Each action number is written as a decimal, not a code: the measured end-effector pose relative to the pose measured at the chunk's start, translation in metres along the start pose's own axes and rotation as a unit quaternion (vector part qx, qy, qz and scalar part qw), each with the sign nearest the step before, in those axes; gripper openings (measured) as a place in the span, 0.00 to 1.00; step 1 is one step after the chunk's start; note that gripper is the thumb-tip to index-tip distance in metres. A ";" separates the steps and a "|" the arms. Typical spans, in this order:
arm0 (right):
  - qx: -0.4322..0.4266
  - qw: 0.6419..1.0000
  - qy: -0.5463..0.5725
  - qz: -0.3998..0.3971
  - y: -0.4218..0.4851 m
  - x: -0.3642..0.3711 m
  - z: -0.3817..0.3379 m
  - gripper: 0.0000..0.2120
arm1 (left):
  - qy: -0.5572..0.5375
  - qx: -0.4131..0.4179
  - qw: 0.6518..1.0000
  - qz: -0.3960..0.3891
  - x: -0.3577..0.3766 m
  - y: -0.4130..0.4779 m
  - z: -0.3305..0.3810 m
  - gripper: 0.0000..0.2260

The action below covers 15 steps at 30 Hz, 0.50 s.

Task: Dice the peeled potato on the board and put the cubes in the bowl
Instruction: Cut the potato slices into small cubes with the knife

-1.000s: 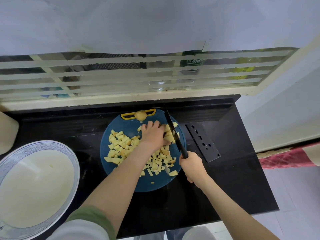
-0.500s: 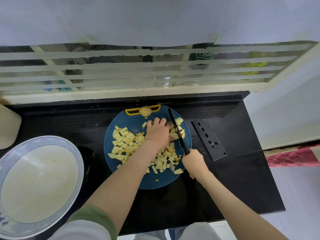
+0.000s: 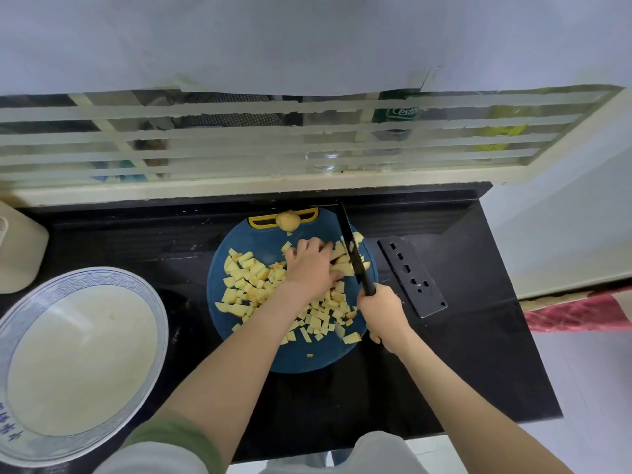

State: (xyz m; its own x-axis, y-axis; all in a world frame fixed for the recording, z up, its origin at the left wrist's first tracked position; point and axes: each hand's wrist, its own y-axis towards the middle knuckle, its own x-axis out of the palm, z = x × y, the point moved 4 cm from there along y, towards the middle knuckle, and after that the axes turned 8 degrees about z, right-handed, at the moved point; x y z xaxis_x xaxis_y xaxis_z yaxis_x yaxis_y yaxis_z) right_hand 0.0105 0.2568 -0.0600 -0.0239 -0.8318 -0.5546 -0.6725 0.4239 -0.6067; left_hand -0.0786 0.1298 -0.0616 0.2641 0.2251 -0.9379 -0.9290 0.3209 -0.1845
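A round blue cutting board [image 3: 307, 357] lies on the black counter, covered with several yellow potato cubes [image 3: 246, 278]. My left hand [image 3: 309, 265] holds down a bundle of potato strips [image 3: 342, 260] at the board's right side. My right hand [image 3: 383, 311] grips the handle of a black knife [image 3: 352, 249], whose blade stands in the strips just right of my left fingers. A small potato end piece [image 3: 288, 221] sits by the board's yellow handle. The white bowl [image 3: 102, 283] with a blue rim stands at the left, holding almost nothing.
A black knife sheath [image 3: 412, 277] with holes lies right of the board. A cream container [image 3: 20, 248] stands at the far left. A barred window ledge [image 3: 239, 189] runs behind the counter. The counter's front edge is near my body; its right edge drops to the floor.
The knife has stepped slightly along the strips while my left hand stays pressed on them. The camera view shifted a little; the bowl and board have not moved.
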 end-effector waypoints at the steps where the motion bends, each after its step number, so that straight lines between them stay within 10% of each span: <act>1: -0.002 1.000 0.004 0.003 -0.004 -0.002 0.002 0.09 | -0.020 -0.020 1.000 0.010 -0.002 -0.001 -0.003 0.26; 15: -0.031 0.996 -0.078 -0.011 -0.019 0.005 0.007 0.10 | -0.005 -0.042 0.997 0.058 -0.004 -0.008 0.000 0.17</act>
State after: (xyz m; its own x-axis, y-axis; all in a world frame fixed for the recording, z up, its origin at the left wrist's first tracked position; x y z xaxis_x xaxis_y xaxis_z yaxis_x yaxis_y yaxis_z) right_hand 0.0282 0.2471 -0.0557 0.1037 -0.7722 -0.6268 -0.7167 0.3790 -0.5855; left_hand -0.0725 0.1259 -0.0564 0.1551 0.2666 -0.9513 -0.9720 0.2132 -0.0988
